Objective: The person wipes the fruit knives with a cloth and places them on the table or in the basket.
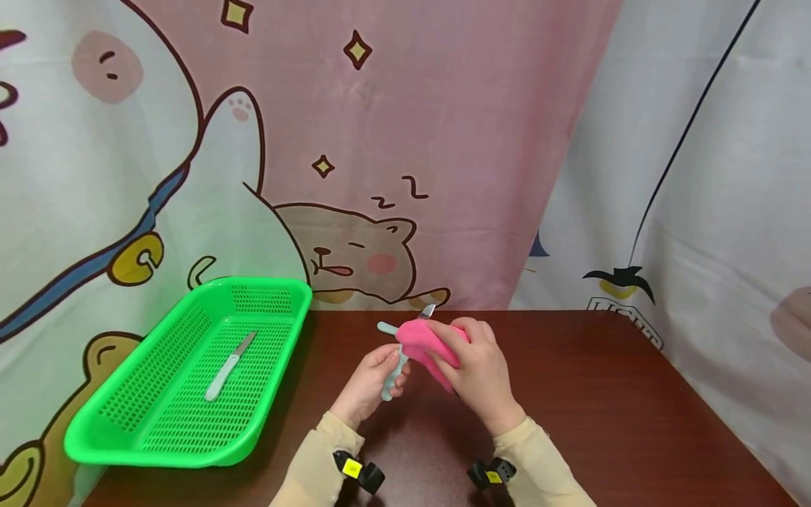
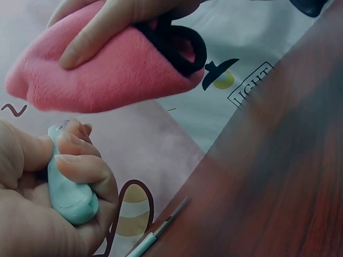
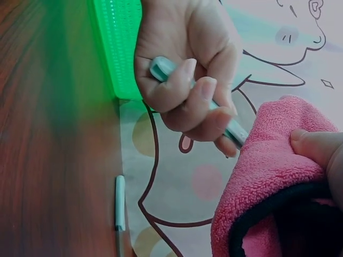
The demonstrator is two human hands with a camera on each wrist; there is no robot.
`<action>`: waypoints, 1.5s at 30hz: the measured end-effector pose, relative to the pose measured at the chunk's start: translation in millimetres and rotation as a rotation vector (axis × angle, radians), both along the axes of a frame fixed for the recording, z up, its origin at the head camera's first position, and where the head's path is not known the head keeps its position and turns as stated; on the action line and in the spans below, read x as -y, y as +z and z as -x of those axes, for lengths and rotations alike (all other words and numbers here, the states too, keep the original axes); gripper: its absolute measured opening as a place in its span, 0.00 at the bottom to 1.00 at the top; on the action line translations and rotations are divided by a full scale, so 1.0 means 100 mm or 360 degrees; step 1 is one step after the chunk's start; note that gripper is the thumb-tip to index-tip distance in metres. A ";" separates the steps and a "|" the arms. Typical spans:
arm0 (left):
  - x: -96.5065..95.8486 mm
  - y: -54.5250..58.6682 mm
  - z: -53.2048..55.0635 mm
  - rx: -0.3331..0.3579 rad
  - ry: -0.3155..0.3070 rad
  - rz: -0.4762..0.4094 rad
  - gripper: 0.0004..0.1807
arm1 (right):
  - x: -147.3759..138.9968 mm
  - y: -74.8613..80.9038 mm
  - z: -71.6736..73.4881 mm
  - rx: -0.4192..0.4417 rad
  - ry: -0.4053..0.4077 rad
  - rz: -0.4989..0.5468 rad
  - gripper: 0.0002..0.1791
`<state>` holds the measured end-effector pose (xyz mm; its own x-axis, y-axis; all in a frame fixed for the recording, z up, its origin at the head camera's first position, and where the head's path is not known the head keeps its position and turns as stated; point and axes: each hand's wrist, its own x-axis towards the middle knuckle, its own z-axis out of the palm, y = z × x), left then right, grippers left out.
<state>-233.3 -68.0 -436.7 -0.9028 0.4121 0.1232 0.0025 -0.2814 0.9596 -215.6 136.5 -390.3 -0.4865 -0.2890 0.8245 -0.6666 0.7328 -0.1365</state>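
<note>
Fluffy cloth, smooth plastic knife handle, shiny metal blade, glossy plastic basket, wood-grained tabletop

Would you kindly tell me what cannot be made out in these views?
Right wrist: blade of the held knife, hidden by the pink cloth.
Head: blade of the table knife, hidden by the pink cloth.
Left wrist: handle end of the table knife, cut off by the bottom edge.
Right wrist: most of the right hand, cut off by the right edge.
</note>
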 end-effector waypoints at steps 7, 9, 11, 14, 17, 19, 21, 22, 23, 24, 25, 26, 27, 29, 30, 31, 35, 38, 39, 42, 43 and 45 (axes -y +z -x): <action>-0.01 0.00 -0.02 0.0014 -0.0011 0.0012 0.09 | 0.08 -0.04 0.05 -0.0022 0.0006 -0.0023 0.33; -0.01 0.00 -0.02 0.0014 0.0000 0.0028 0.09 | 0.09 -0.05 0.06 -0.0023 0.0000 -0.0026 0.32; -0.01 0.00 -0.02 0.0014 0.0007 0.0042 0.10 | 0.09 -0.06 0.06 -0.0026 -0.0007 -0.0028 0.32; -0.01 0.01 -0.03 0.0015 0.0016 0.0065 0.11 | 0.10 -0.08 0.06 -0.0030 -0.0014 -0.0026 0.32; 0.00 0.02 -0.03 0.0015 0.0027 0.0087 0.12 | 0.10 -0.08 0.07 -0.0028 -0.0020 -0.0026 0.32; 0.00 0.02 -0.03 0.0012 0.0035 0.0102 0.13 | 0.11 -0.08 0.07 -0.0016 -0.0026 -0.0029 0.32; 0.00 0.02 -0.03 0.0006 0.0039 0.0116 0.14 | 0.10 -0.08 0.09 -0.0014 -0.0029 -0.0035 0.31; 0.00 0.02 -0.03 0.0003 0.0042 0.0125 0.14 | 0.10 -0.07 0.10 -0.0014 -0.0031 -0.0039 0.31; -0.01 0.02 -0.03 0.0000 0.0044 0.0131 0.14 | 0.10 -0.07 0.11 -0.0012 -0.0034 -0.0045 0.31; -0.01 0.02 -0.02 0.0000 0.0048 0.0135 0.14 | 0.09 -0.06 0.12 -0.0012 -0.0034 -0.0049 0.31; -0.01 0.02 -0.02 -0.0002 0.0051 0.0140 0.14 | 0.09 -0.06 0.13 -0.0013 -0.0036 -0.0054 0.31; -0.01 0.02 -0.02 -0.0003 0.0056 0.0145 0.14 | 0.09 -0.05 0.14 -0.0016 -0.0036 -0.0059 0.30; -0.01 0.02 -0.02 -0.0006 0.0061 0.0151 0.14 | 0.08 -0.04 0.16 -0.0014 -0.0040 -0.0065 0.30; -0.01 0.01 -0.01 -0.0009 0.0064 0.0155 0.14 | 0.07 -0.03 0.19 -0.0002 -0.0051 -0.0076 0.29; -0.01 0.02 -0.01 -0.0007 0.0062 0.0151 0.15 | 0.07 -0.02 0.20 0.0002 -0.0056 -0.0079 0.29; -0.01 0.02 -0.01 -0.0009 0.0060 0.0151 0.15 | 0.06 0.00 0.21 0.0010 -0.0064 -0.0082 0.28; 0.00 0.03 -0.01 -0.0003 0.0047 0.0146 0.19 | 0.02 0.04 0.26 0.0027 -0.0101 -0.0081 0.27; 0.00 0.04 -0.01 -0.0004 0.0053 0.0153 0.20 | 0.00 0.09 0.30 0.0027 -0.0122 -0.0076 0.27; 0.00 0.04 -0.01 -0.0003 0.0055 0.0151 0.20 | -0.01 0.10 0.31 0.0030 -0.0128 -0.0073 0.26; 0.01 0.04 -0.01 0.0002 0.0061 0.0145 0.19 | -0.04 0.15 0.35 0.0047 -0.0157 -0.0063 0.26; 0.01 0.04 -0.01 0.0006 0.0061 0.0141 0.19 | -0.05 0.16 0.36 0.0058 -0.0167 -0.0059 0.26; 0.01 0.04 -0.01 0.0010 0.0059 0.0135 0.18 | -0.07 0.19 0.38 0.0070 -0.0189 -0.0047 0.25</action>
<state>-232.5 -69.4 -432.9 -0.9182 0.3872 0.0837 0.0054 -0.1990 0.9800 -254.0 143.1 -371.8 -0.5542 -0.2512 0.7936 -0.5689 0.8103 -0.1408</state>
